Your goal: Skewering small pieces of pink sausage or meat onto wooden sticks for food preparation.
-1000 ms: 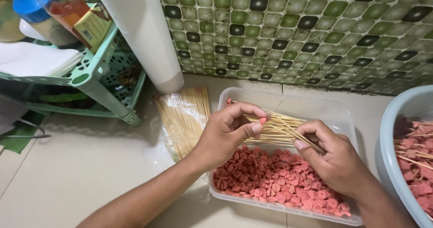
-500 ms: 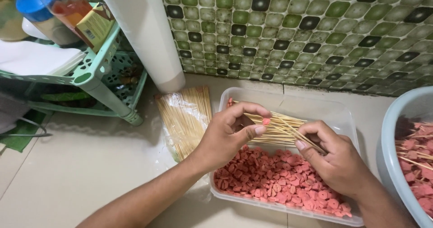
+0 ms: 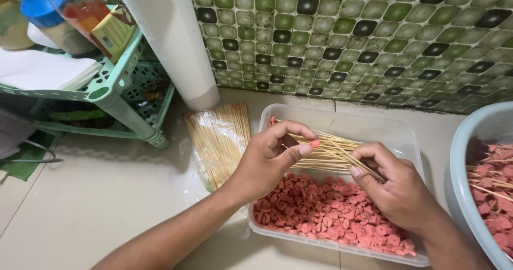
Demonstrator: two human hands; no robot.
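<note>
My left hand (image 3: 267, 160) and my right hand (image 3: 393, 187) are both over a clear plastic tub (image 3: 398, 136) on the floor. Between them they grip a bundle of thin wooden skewers (image 3: 334, 152) that lies across the tub. A small pink sausage slice (image 3: 314, 144) is pinched at my left fingertips against the skewers. The near half of the tub is filled with several pink sausage slices (image 3: 326, 211).
A plastic bag of more skewers (image 3: 219, 139) lies on the tiled floor left of the tub. A blue basin (image 3: 470, 163) at the right edge holds skewered slices. A white pipe (image 3: 173, 40) and a green plastic rack (image 3: 115, 88) stand at the back left, before a mosaic wall.
My hands stay over the tub with the skewers. My left fingers have shifted slightly along the bundle with the slice.
</note>
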